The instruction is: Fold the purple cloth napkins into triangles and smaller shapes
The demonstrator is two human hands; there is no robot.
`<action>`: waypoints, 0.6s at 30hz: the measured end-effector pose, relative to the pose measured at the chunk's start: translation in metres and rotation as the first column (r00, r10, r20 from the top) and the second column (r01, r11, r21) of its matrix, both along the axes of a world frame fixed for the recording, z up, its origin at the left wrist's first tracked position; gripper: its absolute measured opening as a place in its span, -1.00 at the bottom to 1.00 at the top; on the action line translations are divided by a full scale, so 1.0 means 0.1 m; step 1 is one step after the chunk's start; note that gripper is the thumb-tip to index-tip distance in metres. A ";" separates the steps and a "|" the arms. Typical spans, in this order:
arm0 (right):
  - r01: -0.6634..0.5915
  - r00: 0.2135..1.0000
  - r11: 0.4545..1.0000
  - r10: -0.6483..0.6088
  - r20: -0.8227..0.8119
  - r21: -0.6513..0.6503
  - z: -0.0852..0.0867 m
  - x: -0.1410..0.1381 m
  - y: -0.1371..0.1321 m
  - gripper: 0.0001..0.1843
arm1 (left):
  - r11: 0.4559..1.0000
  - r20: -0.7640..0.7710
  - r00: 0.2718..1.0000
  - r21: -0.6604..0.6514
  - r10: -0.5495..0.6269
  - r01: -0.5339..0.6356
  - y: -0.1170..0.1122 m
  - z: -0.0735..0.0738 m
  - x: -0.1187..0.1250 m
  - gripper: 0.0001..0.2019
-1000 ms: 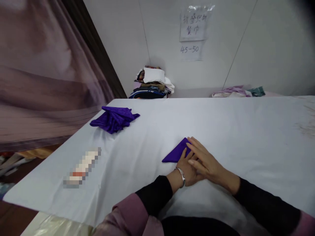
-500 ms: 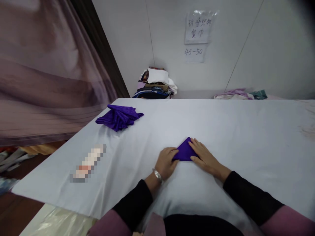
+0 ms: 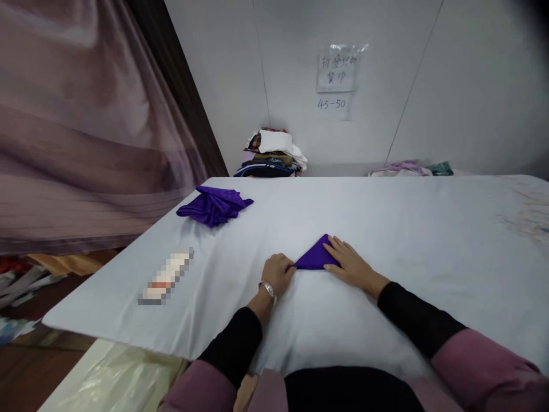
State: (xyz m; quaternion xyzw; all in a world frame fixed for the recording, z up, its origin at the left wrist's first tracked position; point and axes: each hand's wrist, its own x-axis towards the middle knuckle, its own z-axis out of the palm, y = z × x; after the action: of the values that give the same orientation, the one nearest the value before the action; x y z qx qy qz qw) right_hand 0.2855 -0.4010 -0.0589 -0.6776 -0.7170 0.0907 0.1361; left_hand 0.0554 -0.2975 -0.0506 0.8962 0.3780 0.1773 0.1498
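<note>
A small purple cloth (image 3: 314, 257) folded into a triangle lies on the white table cover (image 3: 386, 217) in front of me. My left hand (image 3: 278, 273), with a silver bracelet at the wrist, is curled and pinches the triangle's left corner. My right hand (image 3: 349, 264) lies flat with fingers stretched out, pressing on the triangle's right side. Farther off to the left sits a crumpled pile of purple cloths (image 3: 214, 205), away from both hands.
A blurred-out oblong object (image 3: 166, 276) lies near the table's left edge. Stacked folded fabrics (image 3: 271, 153) and more cloths (image 3: 407, 167) sit behind the table by the wall. A paper sign (image 3: 337, 71) hangs on the wall. A mauve curtain (image 3: 86, 143) hangs at left.
My left hand slid out from under the right hand to the triangle's left corner. The cloth now shows as a smaller triangle between the hands. The camera view shifted slightly.
</note>
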 end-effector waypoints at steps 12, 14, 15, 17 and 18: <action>-0.013 0.998 1.000 0.015 0.063 -0.019 -0.01 -0.03 0.02 -0.14 | 0.994 -0.097 0.995 0.110 0.012 -0.001 -0.10 0.04 -0.05 -0.78; -0.010 0.998 1.000 0.012 0.066 -0.019 0.00 -0.04 0.02 -0.14 | 0.993 -0.080 0.996 0.121 0.029 -0.019 -0.11 0.04 -0.08 -0.72; -0.011 0.998 1.000 0.012 0.067 -0.018 0.00 -0.04 0.02 -0.14 | 0.991 -0.066 0.997 0.128 0.035 -0.027 -0.11 0.04 -0.08 -0.69; -0.013 0.997 1.000 0.015 0.072 -0.015 0.00 -0.05 0.02 -0.14 | 0.989 -0.035 0.999 0.149 0.025 -0.019 -0.13 0.09 -0.02 -0.64; -0.012 0.997 1.000 0.013 0.075 -0.012 0.01 -0.06 0.02 -0.14 | 0.987 -0.019 1.000 0.161 0.003 0.000 -0.15 0.11 0.05 -0.64</action>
State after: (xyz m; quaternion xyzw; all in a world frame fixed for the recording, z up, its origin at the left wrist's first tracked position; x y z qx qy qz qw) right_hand 0.2798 -0.3989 -0.0582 -0.6768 -0.7253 0.0702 0.1049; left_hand 0.0604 -0.3125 -0.0393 0.9068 0.3646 0.1986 0.0730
